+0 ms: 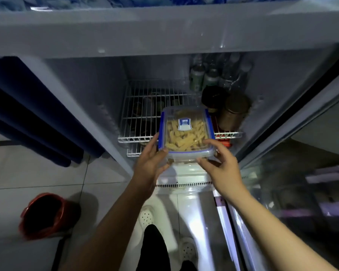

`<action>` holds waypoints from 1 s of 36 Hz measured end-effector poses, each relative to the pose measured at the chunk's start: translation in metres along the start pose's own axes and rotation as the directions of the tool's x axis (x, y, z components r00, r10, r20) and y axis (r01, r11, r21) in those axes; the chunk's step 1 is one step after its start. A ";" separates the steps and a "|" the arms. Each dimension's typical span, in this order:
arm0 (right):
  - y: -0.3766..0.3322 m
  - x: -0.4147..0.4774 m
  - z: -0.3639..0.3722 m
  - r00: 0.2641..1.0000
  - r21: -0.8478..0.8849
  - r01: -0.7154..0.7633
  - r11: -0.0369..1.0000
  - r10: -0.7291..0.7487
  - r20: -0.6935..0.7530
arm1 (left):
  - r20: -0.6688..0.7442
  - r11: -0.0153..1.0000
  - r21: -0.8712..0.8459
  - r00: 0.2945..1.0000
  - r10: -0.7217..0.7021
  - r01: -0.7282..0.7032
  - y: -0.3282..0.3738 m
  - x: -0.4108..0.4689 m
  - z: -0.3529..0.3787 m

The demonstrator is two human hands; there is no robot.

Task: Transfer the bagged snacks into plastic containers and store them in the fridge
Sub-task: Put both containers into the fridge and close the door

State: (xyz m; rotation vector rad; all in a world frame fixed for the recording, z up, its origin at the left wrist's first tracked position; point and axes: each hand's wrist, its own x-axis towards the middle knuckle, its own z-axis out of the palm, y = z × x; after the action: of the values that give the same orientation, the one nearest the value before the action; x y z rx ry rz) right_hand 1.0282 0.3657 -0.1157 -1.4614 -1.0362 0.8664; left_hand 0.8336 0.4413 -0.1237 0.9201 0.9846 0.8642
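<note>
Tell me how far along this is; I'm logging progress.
Done: the clear plastic container with blue-clipped lid is filled with pale snack sticks and closed. In hand: left hand and right hand hold its near end at the white wire fridge shelf. Left: sliding it in and letting go.

— What's lying around the grip from where you're standing?

— Pale floor tiles are stretching out below and to the left of it, with dark grout lines running between them. A red bucket is sitting on them, well down-left of the grip, tipping its dark mouth up at us.

— And higher up on that side?

— A dark blue curtain is hanging in folds, left of the grip, pressing against the grey fridge casing.

— The right side?

— A glass door is standing open there, showing blurry reflections.

— How's the light?

— It's looking dim overall. A white glare is shining on the floor straight below the grip. Far above it, a blue patterned cloth is lying along the top.
</note>
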 end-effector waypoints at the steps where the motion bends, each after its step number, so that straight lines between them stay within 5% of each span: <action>1: 0.000 0.006 0.001 1.000 0.003 -0.004 1.000 0.004 -0.002 | -0.012 0.999 -0.030 1.000 -0.017 0.017 0.002 0.006 0.002; 7: 0.025 0.031 0.011 0.999 -0.041 -0.038 0.998 0.037 -0.031 | -0.027 0.996 -0.024 0.995 -0.091 0.091 -0.004 0.032 0.003; 13: 0.057 0.040 0.010 1.000 -0.191 -0.022 0.981 0.021 -0.010 | 0.012 0.995 0.098 1.000 0.001 -0.003 -0.018 0.042 0.000; 25: 0.047 0.066 0.022 1.000 -0.644 -0.020 0.765 0.008 -0.020 | 0.040 0.907 0.378 0.982 0.183 -0.185 -0.016 0.073 -0.002; 30: 0.035 0.094 0.022 0.995 -0.807 -0.050 0.589 0.100 0.011 | 0.109 0.628 0.735 0.959 0.263 -0.256 -0.006 0.097 0.003; 36: 0.027 0.124 0.017 0.975 -0.895 -0.066 0.442 0.220 0.036 | 0.164 0.270 0.945 0.981 0.105 -0.187 -0.001 0.121 0.015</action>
State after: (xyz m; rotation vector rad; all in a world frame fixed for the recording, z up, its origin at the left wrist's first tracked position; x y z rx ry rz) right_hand 1.0598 0.4873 -0.1420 -2.4431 -1.6423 0.5172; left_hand 0.8850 0.5469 -0.1560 2.1311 1.3917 0.2526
